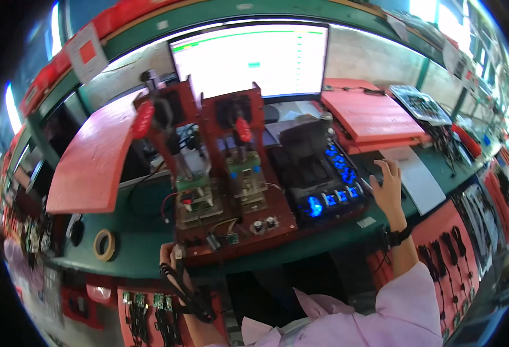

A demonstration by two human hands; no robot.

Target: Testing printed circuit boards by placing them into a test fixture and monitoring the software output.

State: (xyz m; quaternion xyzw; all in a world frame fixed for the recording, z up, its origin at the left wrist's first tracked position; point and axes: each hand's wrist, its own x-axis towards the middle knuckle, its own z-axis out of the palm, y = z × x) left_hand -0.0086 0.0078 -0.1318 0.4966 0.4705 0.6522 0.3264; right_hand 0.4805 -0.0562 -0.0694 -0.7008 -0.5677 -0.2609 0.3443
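The left hand [172, 255] curls closed on a looped black cable [189, 296], which hangs over the wrist by the red stand's [240, 246] front edge. The right hand [387, 188] reaches forward, fingers loosely spread, between the blue-lit box [318, 173] and white paper [419, 182].

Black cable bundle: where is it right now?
In the head view's lower left, the black cable bundle hangs at the left hand, below the dark-red fixture base.
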